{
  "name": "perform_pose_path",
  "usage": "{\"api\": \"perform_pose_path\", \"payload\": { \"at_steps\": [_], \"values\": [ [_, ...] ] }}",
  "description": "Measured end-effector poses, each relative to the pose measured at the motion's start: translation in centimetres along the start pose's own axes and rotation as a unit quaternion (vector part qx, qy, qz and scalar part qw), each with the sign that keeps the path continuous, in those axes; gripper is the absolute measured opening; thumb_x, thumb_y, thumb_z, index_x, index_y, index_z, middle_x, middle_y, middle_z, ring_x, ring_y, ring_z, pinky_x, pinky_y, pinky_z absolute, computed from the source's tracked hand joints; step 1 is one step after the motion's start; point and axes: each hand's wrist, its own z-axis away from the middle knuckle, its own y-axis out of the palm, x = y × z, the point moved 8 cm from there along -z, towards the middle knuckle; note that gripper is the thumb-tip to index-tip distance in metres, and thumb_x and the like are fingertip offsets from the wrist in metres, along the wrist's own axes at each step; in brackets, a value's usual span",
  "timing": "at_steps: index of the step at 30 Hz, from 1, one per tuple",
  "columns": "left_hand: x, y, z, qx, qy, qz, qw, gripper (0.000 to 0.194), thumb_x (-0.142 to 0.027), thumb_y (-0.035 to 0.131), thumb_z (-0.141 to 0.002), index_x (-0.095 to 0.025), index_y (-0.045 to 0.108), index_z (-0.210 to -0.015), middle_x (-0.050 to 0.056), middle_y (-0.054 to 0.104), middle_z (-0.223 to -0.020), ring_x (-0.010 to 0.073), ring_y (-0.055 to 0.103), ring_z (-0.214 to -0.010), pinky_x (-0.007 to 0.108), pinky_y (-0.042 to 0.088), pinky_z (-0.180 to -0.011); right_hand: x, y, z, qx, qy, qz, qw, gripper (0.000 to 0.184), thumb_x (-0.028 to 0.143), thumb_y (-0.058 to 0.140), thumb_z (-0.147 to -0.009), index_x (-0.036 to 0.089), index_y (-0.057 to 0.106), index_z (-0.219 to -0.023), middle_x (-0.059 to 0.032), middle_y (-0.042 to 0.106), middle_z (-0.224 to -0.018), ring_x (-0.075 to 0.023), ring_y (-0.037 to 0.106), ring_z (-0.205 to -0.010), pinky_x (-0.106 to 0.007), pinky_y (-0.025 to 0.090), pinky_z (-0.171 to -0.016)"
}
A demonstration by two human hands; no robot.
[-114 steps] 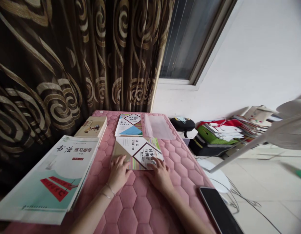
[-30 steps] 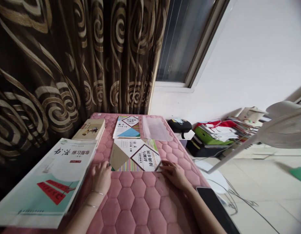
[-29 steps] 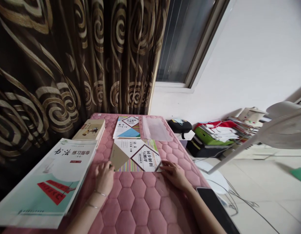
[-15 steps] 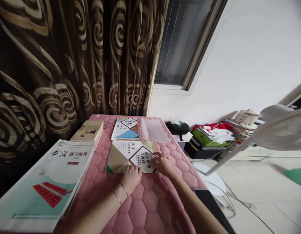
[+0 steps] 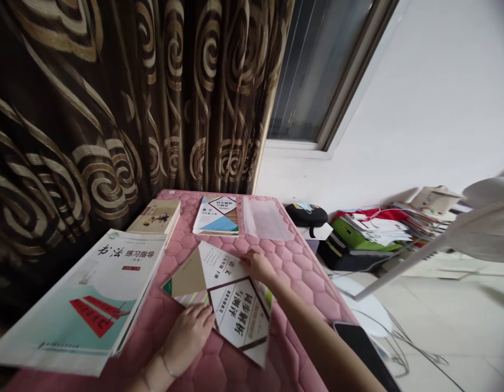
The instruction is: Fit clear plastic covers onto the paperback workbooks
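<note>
Clamped on the far edge of the white-and-tan workbook (image 5: pixel 231 307) with the right hand (image 5: pixel 258 265); laid over the near edge with the left hand (image 5: pixel 189 335), impossible to tell if pinching. Set diagonally over the pink quilted surface (image 5: pixel 209 370), right of the calligraphy book (image 5: pixel 86 302), probably supported from opposite sides for balance.

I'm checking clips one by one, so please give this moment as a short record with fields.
left hand: on near edge of the book, grip unclear
right hand: at its far edge, grip unclear
book position: askew over the pink cover
left side: book stack
far side: blue-and-white book, translucent sleeve
right side: phone
</note>
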Motion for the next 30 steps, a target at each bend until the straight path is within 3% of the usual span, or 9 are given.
{"api": "perform_pose_path", "payload": {
  "at_steps": [4,7,12,16,19,22,26,30],
  "values": [
    [2.2,-1.6,1.7,-0.015,-0.037,0.038,0.998,0.032,-0.004,0.048,-0.085,-0.023,0.067,-0.102,0.001,0.07,-0.11,0.0175,0.062,-0.105,0.036,0.048,-0.096,-0.6,0.4,2.0,0.013,0.066,-0.046,0.997,0.016,0.024,0.057,-0.081,0.018,0.072,-0.082,-0.0064,0.072,-0.084,-0.0175,0.064,-0.079,-0.023,0.044,-0.068],
    [5.1,-2.0,1.5,-0.016,-0.126,0.09,0.988,0.035,-0.002,0.048,-0.081,-0.025,0.072,-0.091,0.002,0.069,-0.112,0.0184,0.061,-0.107,0.037,0.049,-0.095,-1.7,0.5,4.0,0.032,0.108,-0.084,0.99,0.011,0.022,0.062,-0.077,0.016,0.069,-0.07,-0.0059,0.071,-0.074,-0.0168,0.064,-0.07,-0.022,0.044,-0.06],
    [10.4,-0.5,1.3,0.017,-0.342,0.158,0.926,0.036,-0.001,0.046,-0.076,-0.022,0.074,-0.076,0.006,0.07,-0.095,0.0175,0.066,-0.088,0.031,0.052,-0.082,-2.7,2.0,7.3,0.111,0.173,-0.192,0.96,0.017,0.022,0.06,-0.077,0.018,0.06,-0.06,0.0007,0.061,-0.048,-0.0125,0.058,-0.045,-0.019,0.042,-0.044],
    [11.5,1.0,0.8,0.081,-0.413,0.239,0.875,0.038,0.002,0.044,-0.074,-0.021,0.073,-0.08,0.003,0.074,-0.088,0.0155,0.067,-0.086,0.026,0.049,-0.08,-2.5,2.6,8.0,0.118,0.191,-0.254,0.941,0.012,0.017,0.06,-0.074,0.018,0.058,-0.063,0.0036,0.057,-0.046,-0.0117,0.057,-0.044,-0.018,0.042,-0.042],
    [11.8,1.3,0.8,0.094,-0.441,0.264,0.853,0.036,0.003,0.044,-0.072,-0.019,0.072,-0.078,0.003,0.076,-0.088,0.0154,0.068,-0.087,0.025,0.048,-0.081,-2.4,2.7,7.9,0.109,0.193,-0.279,0.934,0.009,0.015,0.058,-0.074,0.018,0.057,-0.065,0.0053,0.054,-0.046,-0.0112,0.055,-0.043,-0.019,0.042,-0.042],
    [12.3,1.7,1.3,0.059,-0.473,0.292,0.83,0.028,-0.004,0.046,-0.072,-0.017,0.071,-0.077,0.004,0.076,-0.087,0.018,0.069,-0.087,0.025,0.049,-0.078,-2.4,2.8,8.1,0.1,0.195,-0.292,0.931,0.007,0.016,0.058,-0.074,0.018,0.059,-0.068,0.0049,0.055,-0.048,-0.0117,0.055,-0.044,-0.02,0.043,-0.043],
    [12.6,2.1,1.8,-0.039,-0.488,0.344,0.802,0.014,-0.018,0.051,-0.073,-0.018,0.065,-0.073,0.005,0.074,-0.08,0.0191,0.068,-0.079,0.027,0.05,-0.073,-2.5,2.7,8.6,0.057,0.187,-0.318,0.928,0.005,0.018,0.057,-0.075,0.017,0.06,-0.071,0.0032,0.06,-0.057,-0.0106,0.054,-0.047,-0.019,0.039,-0.042],
    [13.4,1.3,0.1,-0.093,-0.476,0.375,0.79,0.007,-0.02,0.053,-0.069,-0.019,0.058,-0.064,0.002,0.069,-0.067,0.0168,0.065,-0.068,0.025,0.049,-0.064,-2.6,2.3,8.1,0.001,0.148,-0.353,0.924,0.009,0.024,0.057,-0.075,0.017,0.061,-0.071,0.0012,0.063,-0.063,-0.0113,0.056,-0.053,-0.019,0.041,-0.046]
  ]
}}
